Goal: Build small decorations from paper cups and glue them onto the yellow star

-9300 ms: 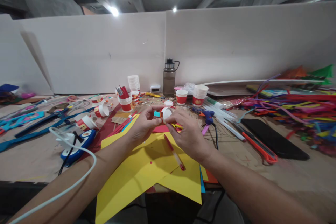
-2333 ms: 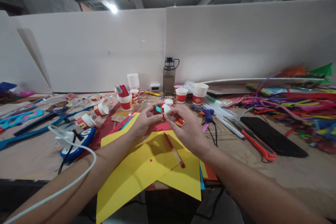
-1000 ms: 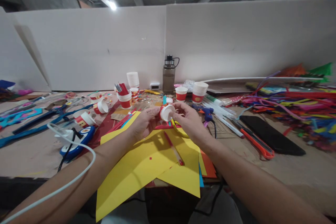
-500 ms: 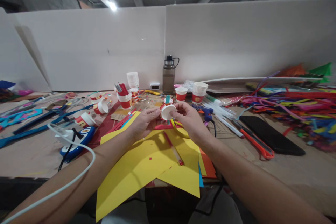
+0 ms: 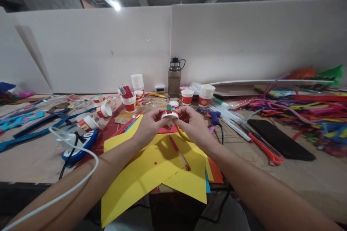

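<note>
Both my hands hold one small red-and-white paper cup (image 5: 169,114) upside down above the table, with a teal paper bit stuck on its top. My left hand (image 5: 148,128) pinches the cup's left side, fingers closed on it. My right hand (image 5: 193,125) pinches the right side and also keeps a curled yellow paper strip (image 5: 185,138) under its fingers. Below the hands lie yellow paper sheets (image 5: 151,173) with a red pen (image 5: 179,153) on them.
Stacks of paper cups (image 5: 206,95), a cup of red strips (image 5: 129,103) and a dark water bottle (image 5: 174,77) stand behind. A blue glue gun (image 5: 215,118), an orange cutter (image 5: 267,149) and a black phone (image 5: 280,140) lie right, beside colourful pipe cleaners (image 5: 311,113). A white cable (image 5: 78,158) crosses my left arm.
The cup has been turned from lying with its mouth toward me to upside down, rim downward. Both hands shifted slightly and stay on it.
</note>
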The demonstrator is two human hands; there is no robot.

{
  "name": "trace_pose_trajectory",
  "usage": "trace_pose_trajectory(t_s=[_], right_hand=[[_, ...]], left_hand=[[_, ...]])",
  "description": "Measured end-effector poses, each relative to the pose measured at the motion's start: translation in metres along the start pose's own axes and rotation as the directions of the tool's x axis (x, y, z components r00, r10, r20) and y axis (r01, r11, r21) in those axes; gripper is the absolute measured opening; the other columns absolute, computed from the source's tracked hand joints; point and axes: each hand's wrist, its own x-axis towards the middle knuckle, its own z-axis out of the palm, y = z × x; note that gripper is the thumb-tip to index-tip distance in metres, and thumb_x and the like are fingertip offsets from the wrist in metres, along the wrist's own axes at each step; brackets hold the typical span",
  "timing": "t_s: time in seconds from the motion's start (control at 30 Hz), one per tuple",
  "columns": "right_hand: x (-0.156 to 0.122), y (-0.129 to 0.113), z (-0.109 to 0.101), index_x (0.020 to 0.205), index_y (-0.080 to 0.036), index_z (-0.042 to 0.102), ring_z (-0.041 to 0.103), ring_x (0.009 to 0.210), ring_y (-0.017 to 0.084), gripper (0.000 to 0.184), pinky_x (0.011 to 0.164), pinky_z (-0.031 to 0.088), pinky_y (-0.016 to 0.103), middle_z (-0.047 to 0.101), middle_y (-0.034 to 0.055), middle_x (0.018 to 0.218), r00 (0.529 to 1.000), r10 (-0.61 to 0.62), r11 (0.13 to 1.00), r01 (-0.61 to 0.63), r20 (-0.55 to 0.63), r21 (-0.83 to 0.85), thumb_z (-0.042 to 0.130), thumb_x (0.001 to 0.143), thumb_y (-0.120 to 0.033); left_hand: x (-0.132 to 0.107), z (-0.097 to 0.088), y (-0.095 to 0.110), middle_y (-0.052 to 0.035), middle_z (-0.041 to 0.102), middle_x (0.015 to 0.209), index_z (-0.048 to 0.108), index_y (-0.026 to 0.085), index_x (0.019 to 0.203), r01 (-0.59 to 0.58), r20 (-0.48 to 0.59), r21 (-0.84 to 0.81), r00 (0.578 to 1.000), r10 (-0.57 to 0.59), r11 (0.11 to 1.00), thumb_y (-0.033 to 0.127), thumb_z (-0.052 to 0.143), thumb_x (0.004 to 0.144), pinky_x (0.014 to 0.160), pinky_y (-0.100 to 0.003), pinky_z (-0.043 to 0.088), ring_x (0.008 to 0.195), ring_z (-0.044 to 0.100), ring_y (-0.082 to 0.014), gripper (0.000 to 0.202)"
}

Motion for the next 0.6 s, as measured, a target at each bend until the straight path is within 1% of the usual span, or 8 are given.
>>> trace_pose_trajectory(t_s=[0.1,0.2,0.27,0.33,0.4,0.47,0.53,0.6], right_hand=[[0.001,-0.002,0.000,0.088,-0.019,0.055,0.056,0.071,0.013,0.015,0.062,0.045,0.025,0.061,0.0007,0.082,0.999,-0.013,1.000,0.014,0.038,-0.024,0.062,0.079,-0.028],[0.005,-0.003,-0.007,0.093,-0.018,0.057,0.057,0.073,0.014,0.021,0.062,0.046,0.026,0.062,0.0030,0.087,0.998,-0.035,0.995,0.041,0.058,-0.095,0.058,0.083,-0.037],[0.010,-0.002,-0.018,0.095,-0.018,0.058,0.057,0.074,0.015,0.025,0.064,0.046,0.028,0.063,0.0046,0.088,0.998,-0.069,0.978,0.069,0.007,-0.199,0.055,0.085,-0.040],[0.014,0.004,-0.037,0.093,-0.017,0.059,0.058,0.074,0.016,0.024,0.066,0.047,0.030,0.064,0.0063,0.088,0.984,-0.141,0.920,0.091,-0.106,-0.382,0.055,0.085,-0.039],[0.016,0.015,-0.060,0.095,-0.017,0.060,0.059,0.079,0.020,0.022,0.071,0.047,0.033,0.064,0.0092,0.092,0.958,-0.222,0.779,0.063,-0.180,-0.624,0.056,0.084,-0.035],[0.016,0.028,-0.083,0.097,-0.015,0.061,0.060,0.090,0.025,0.023,0.078,0.046,0.036,0.064,0.0132,0.097,0.960,-0.193,0.584,-0.053,-0.202,-0.810,0.056,0.084,-0.034],[0.014,0.042,-0.101,0.099,-0.012,0.062,0.061,0.096,0.031,0.033,0.078,0.046,0.040,0.064,0.0190,0.100,0.964,-0.010,0.380,-0.243,-0.267,-0.892,0.056,0.084,-0.040],[0.012,0.052,-0.112,0.097,-0.008,0.064,0.063,0.093,0.035,0.046,0.075,0.046,0.041,0.065,0.0249,0.098,0.921,0.213,0.225,-0.372,-0.328,-0.900,0.049,0.086,-0.051]], left_hand=[[0.001,0.000,0.001,-0.0034,0.065,0.086,0.065,0.015,0.093,0.035,-0.023,-0.032,0.999,-0.035,0.999,0.035,0.071,0.075,0.059,-0.025,0.056,0.070,0.062,-0.0129,0.027],[0.003,-0.002,0.002,-0.0031,0.063,0.084,0.064,0.014,0.092,0.058,-0.079,-0.053,0.995,-0.063,0.997,0.036,0.070,0.074,0.048,-0.021,0.052,0.067,0.058,-0.0116,0.029],[0.005,-0.004,0.002,-0.0032,0.062,0.084,0.064,0.013,0.093,0.073,-0.106,-0.057,0.991,-0.078,0.996,0.036,0.071,0.073,0.044,-0.020,0.050,0.066,0.057,-0.0117,0.031],[0.006,-0.006,0.001,-0.0028,0.062,0.082,0.063,0.014,0.092,0.079,-0.116,-0.052,0.990,-0.085,0.996,0.037,0.071,0.072,0.043,-0.020,0.049,0.064,0.057,-0.0113,0.031],[0.007,-0.007,0.000,-0.0023,0.062,0.080,0.062,0.013,0.091,0.081,-0.124,-0.032,0.989,-0.085,0.996,0.037,0.071,0.072,0.042,-0.020,0.049,0.061,0.056,-0.0106,0.032],[0.007,-0.007,0.000,-0.0023,0.062,0.080,0.061,0.013,0.091,0.083,-0.141,-0.020,0.986,-0.085,0.996,0.037,0.072,0.070,0.043,-0.020,0.050,0.060,0.057,-0.0106,0.034],[0.008,-0.006,-0.001,-0.0026,0.062,0.081,0.061,0.013,0.091,0.085,-0.165,-0.032,0.982,-0.089,0.996,0.037,0.074,0.068,0.044,-0.021,0.052,0.063,0.058,-0.0112,0.036],[0.008,-0.006,-0.001,-0.0027,0.063,0.084,0.061,0.013,0.091,0.089,-0.179,-0.058,0.979,-0.098,0.994,0.036,0.075,0.067,0.047,-0.022,0.054,0.066,0.059,-0.0117,0.036]])
